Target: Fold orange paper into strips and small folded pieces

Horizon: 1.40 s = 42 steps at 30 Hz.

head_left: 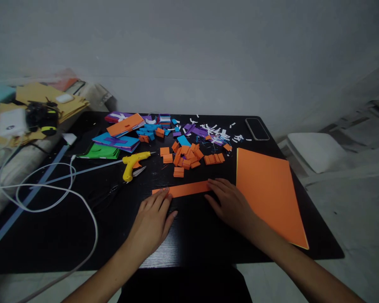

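Observation:
A long strip of orange paper (189,189) lies flat on the black table, crosswise in front of me. My left hand (154,219) rests its fingertips on the strip's left part, thumb held apart. On its right end lie the fingers of my right hand (229,202), stretched out with the thumb apart. Just beyond the strip is a loose heap of small folded orange paper pieces (189,155). Right of my right hand lies a stack of large orange paper sheets (268,189).
A yellow glue gun (134,164) lies left of the strip, close to pliers (139,171). Folded blue paper (116,141), green paper (99,151) and white scraps (214,131) lie farther back. A phone (257,129) is at the back right. A white cable (93,219) loops across the left side.

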Motion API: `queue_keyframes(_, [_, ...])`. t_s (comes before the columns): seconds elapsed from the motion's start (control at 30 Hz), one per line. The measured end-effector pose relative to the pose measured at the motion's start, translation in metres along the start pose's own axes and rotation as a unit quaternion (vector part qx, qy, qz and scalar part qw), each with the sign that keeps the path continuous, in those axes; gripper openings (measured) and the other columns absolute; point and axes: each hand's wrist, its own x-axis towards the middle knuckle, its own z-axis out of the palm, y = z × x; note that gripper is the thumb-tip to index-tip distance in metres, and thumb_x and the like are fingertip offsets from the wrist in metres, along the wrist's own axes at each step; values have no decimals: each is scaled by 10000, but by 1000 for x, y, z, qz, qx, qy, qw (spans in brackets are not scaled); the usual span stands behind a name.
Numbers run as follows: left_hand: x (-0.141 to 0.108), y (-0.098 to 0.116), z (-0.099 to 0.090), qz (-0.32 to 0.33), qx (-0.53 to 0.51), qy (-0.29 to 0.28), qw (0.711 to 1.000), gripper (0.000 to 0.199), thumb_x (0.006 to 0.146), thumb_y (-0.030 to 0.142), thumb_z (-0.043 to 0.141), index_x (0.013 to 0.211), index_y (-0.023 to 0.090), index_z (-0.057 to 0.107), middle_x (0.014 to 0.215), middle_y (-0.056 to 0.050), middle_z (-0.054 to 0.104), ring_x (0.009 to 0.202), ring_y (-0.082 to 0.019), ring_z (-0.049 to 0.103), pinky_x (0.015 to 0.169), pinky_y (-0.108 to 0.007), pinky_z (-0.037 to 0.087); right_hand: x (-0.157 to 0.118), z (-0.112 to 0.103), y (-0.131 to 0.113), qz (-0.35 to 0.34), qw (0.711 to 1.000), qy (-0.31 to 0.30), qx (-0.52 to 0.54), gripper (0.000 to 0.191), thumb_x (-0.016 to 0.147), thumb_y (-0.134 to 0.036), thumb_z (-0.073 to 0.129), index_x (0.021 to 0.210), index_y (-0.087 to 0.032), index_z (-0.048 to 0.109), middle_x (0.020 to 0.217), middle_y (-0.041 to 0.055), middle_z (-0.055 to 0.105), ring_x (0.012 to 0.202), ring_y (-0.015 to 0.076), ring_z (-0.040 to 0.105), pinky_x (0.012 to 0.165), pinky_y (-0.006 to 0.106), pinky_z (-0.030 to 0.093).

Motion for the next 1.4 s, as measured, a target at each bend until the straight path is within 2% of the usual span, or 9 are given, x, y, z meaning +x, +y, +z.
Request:
queue_keyframes(0.13, [10,8,-4,-18,41,-22,999,412,1047,401,511,1311,118,651,1361,-188,669,1160,-358,632,920,-501,512,-2,0,4,-3,1000,-9,-6,391,1022,-283,585,1354,-98,675,1375,168,704,1308,332,618,1074,521,547])
queue_keyframes(0.33, [21,19,-1,-39,119,-31,992,575,1037,485,506,1485,128,563,1238,-193,686,1084,-350,619,899,-492,505,1,1,-2,6,1000,-9,-17,363,1025,-283,577,1319,-106,696,1341,173,720,1291,333,629,1022,499,565])
queue_keyframes(0.53, [8,5,-1,-31,114,-3,993,593,1056,506,434,1463,98,573,1243,-206,688,1114,-358,632,919,-487,526,2,0,0,3,1000,-10,-23,340,1015,-262,587,1305,-133,710,1327,155,730,1272,334,640,1021,507,564])
queue_keyframes(0.8, [-9,-16,-14,-46,108,10,993,581,1057,500,433,1398,64,612,1279,-218,689,1150,-381,627,962,-526,533,6,2,0,2,1000,6,-9,279,1017,-235,584,1229,-108,714,1245,160,750,1207,326,655,956,469,578])
queue_keyframes(0.97, [14,-14,-23,-61,89,4,994,490,1046,469,482,1223,70,703,1171,-213,699,1117,-377,630,944,-520,530,19,1,1,28,999,-12,9,224,991,-163,585,1166,-119,716,1099,147,732,1066,291,663,900,416,562])
queue_keyframes(1.07, [37,-7,-21,-43,62,2,997,452,1033,412,540,1269,53,678,1206,-215,687,1121,-364,632,943,-502,529,28,0,2,22,999,-23,29,269,978,-143,600,1229,-139,697,1108,134,702,1081,281,631,925,399,540])
queue_keyframes(1.13, [51,-1,-19,-14,37,-29,999,374,1026,346,565,1272,88,681,1234,-188,683,1102,-336,643,919,-468,538,32,-1,3,17,998,-42,45,208,977,-141,602,1154,-148,712,1098,132,685,1062,277,613,922,397,530])
queue_keyframes(1.27, [75,8,-15,11,11,-113,993,265,1012,259,584,1222,138,693,1123,-133,694,1015,-307,652,872,-441,540,39,-6,6,29,994,-75,76,114,951,-124,634,1054,-142,681,1114,142,666,1039,284,588,921,410,507])
queue_keyframes(1.4, [86,6,-13,6,-36,-137,990,160,980,247,640,1102,163,699,1066,-106,682,1012,-291,644,876,-408,523,44,-10,7,31,989,-83,116,129,914,-88,661,1014,-167,638,1079,116,671,1035,280,579,911,406,486])
